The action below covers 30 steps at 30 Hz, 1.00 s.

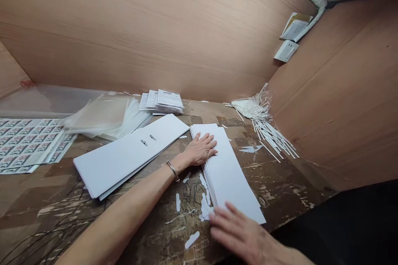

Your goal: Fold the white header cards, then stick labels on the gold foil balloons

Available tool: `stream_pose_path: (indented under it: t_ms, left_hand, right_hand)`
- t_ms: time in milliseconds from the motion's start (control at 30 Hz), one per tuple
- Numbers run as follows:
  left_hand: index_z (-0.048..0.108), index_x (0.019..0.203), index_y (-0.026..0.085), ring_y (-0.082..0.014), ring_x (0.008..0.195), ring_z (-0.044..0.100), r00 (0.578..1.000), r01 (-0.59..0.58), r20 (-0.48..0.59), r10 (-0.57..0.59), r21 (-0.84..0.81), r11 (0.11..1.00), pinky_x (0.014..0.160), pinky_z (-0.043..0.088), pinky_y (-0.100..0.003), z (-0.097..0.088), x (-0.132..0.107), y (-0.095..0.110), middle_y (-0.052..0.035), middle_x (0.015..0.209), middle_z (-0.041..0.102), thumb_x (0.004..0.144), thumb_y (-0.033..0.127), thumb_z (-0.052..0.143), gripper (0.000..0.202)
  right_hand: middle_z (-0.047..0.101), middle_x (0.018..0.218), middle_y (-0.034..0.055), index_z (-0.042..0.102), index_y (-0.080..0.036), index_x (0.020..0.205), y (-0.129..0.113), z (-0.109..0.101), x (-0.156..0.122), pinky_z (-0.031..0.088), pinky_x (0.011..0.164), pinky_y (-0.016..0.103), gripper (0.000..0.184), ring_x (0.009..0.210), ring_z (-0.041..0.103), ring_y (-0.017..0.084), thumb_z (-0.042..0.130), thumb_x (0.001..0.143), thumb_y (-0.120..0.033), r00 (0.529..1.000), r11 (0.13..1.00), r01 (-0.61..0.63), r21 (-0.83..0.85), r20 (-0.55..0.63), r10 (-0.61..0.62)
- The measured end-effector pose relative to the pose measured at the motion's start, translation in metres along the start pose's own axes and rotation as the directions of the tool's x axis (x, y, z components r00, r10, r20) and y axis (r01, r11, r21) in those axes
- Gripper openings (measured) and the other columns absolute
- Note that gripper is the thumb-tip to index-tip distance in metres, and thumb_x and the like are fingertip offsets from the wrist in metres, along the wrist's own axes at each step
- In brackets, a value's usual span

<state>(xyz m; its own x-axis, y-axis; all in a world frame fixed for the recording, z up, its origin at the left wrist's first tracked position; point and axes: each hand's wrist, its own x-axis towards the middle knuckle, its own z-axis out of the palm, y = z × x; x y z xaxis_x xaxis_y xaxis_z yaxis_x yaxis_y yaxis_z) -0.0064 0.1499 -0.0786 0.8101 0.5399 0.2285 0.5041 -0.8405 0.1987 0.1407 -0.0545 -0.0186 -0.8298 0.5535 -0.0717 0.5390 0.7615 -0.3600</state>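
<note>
A stack of long white card strips (pixel 228 172) lies on the worn wooden table (pixel 273 182), running from the back toward me. My left hand (pixel 200 149), a bracelet on its wrist, rests flat on the far end of this stack, fingers stretched out. My right hand (pixel 241 232) lies at the near end, fingers spread and touching the stack's near left corner. Neither hand grips anything. A second stack of white strips (pixel 124 157) with two small slots lies at an angle to the left.
Sheets of printed stickers (pixel 26 143) lie far left, beside clear plastic sleeves (pixel 102 118). A pile of small printed cards (pixel 163 101) sits at the back. White sticks (pixel 270 134) lie back right. Punched white scraps (pixel 192 239) litter the table. Plywood walls enclose the bench.
</note>
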Motion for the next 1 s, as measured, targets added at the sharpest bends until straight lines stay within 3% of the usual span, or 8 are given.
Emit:
stream_pose_path:
  t_ms: [100, 267, 467, 567, 667, 800, 900, 1000]
  left_hand:
    - [0.041, 0.122, 0.019, -0.0244, 0.128, 0.022, 1.000, 0.004, 0.028, -0.004, 0.008, 1.000, 0.102, 0.011, -0.048, 0.001, 0.003, 0.000, -0.0107, 0.136, 0.033, 0.090, 0.043, 0.018, 0.046]
    - [0.035, 0.128, 0.018, -0.0236, 0.130, 0.016, 0.996, 0.016, 0.085, -0.019, 0.030, 0.999, 0.102, 0.009, -0.048, 0.002, 0.003, -0.002, -0.0107, 0.140, 0.027, 0.090, 0.042, 0.018, 0.048]
    - [0.035, 0.128, 0.018, -0.0229, 0.130, 0.016, 0.994, 0.004, 0.111, -0.007, 0.027, 1.000, 0.102, 0.009, -0.047, -0.004, 0.005, 0.001, -0.0107, 0.140, 0.027, 0.090, 0.041, 0.016, 0.048]
    - [0.039, 0.126, 0.019, -0.0239, 0.129, 0.018, 0.994, -0.006, 0.108, 0.003, 0.025, 1.000, 0.102, 0.010, -0.049, -0.006, 0.007, 0.004, -0.0102, 0.139, 0.030, 0.090, 0.042, 0.019, 0.047]
    - [0.035, 0.129, 0.016, -0.0265, 0.130, 0.016, 0.981, 0.192, -0.006, -0.192, 0.051, 0.980, 0.102, 0.009, -0.050, -0.006, -0.008, 0.005, -0.0128, 0.140, 0.026, 0.089, 0.044, 0.022, 0.050]
    - [0.033, 0.130, 0.008, -0.0295, 0.130, 0.013, 0.857, 0.508, -0.103, -0.504, 0.019, 0.861, 0.102, 0.012, -0.050, -0.004, -0.060, 0.021, -0.0194, 0.139, 0.023, 0.087, 0.050, 0.022, 0.061]
    - [0.028, 0.133, 0.012, -0.0258, 0.131, 0.012, 0.940, 0.335, 0.082, -0.331, -0.036, 0.942, 0.104, 0.010, -0.047, -0.007, -0.097, 0.053, -0.0155, 0.140, 0.022, 0.085, 0.054, 0.024, 0.064]
    - [0.021, 0.136, 0.013, -0.0245, 0.131, 0.012, 0.980, 0.171, 0.117, -0.159, -0.104, 0.980, 0.106, 0.010, -0.044, -0.016, -0.121, 0.093, -0.0147, 0.141, 0.017, 0.081, 0.057, 0.032, 0.072]
  right_hand:
    - [0.040, 0.133, 0.0047, 0.020, -0.024, 0.136, -0.007, -0.010, 0.003, 0.021, 0.106, 0.037, 0.049, 0.127, 0.025, 0.015, 0.032, 0.090, -0.035, 0.993, 0.990, 0.112, 0.084, -0.054, -0.108]
    - [0.024, 0.140, 0.0152, 0.024, -0.008, 0.134, 0.013, -0.022, 0.031, 0.023, 0.106, 0.041, 0.062, 0.130, 0.017, 0.023, 0.038, 0.085, -0.044, 0.929, 0.958, -0.284, 0.047, -0.233, 0.287]
    - [0.023, 0.140, 0.0147, 0.030, -0.012, 0.133, -0.031, 0.024, 0.100, 0.018, 0.103, 0.054, 0.066, 0.130, 0.008, 0.032, 0.046, 0.080, -0.049, 0.829, 0.918, -0.391, 0.060, -0.411, 0.380]
    - [0.022, 0.140, 0.0173, 0.031, -0.010, 0.132, -0.035, 0.051, 0.110, 0.017, 0.101, 0.060, 0.070, 0.129, 0.007, 0.036, 0.050, 0.077, -0.049, 0.765, 0.889, -0.450, 0.083, -0.478, 0.432]
    - [0.023, 0.138, 0.0205, 0.032, -0.006, 0.129, -0.030, 0.062, 0.093, 0.022, 0.100, 0.058, 0.064, 0.129, 0.011, 0.035, 0.049, 0.079, -0.042, 0.762, 0.910, -0.407, 0.076, -0.521, 0.384]
    - [0.046, 0.125, 0.0167, 0.031, -0.009, 0.129, -0.037, 0.052, 0.054, 0.035, 0.098, 0.047, 0.048, 0.123, 0.032, 0.025, 0.041, 0.084, -0.024, 0.749, 0.999, 0.006, 0.053, -0.661, 0.031]
    - [0.058, 0.110, 0.0120, 0.032, -0.016, 0.128, -0.035, 0.039, 0.020, 0.038, 0.096, 0.048, 0.048, 0.115, 0.044, 0.024, 0.044, 0.082, -0.022, 0.654, 0.976, 0.216, -0.029, -0.738, -0.167]
    - [0.057, 0.112, 0.0109, 0.041, -0.018, 0.122, -0.007, 0.028, -0.014, 0.037, 0.095, 0.049, 0.040, 0.112, 0.046, 0.024, 0.044, 0.082, -0.016, 0.651, 0.999, 0.047, 0.024, -0.759, -0.012]
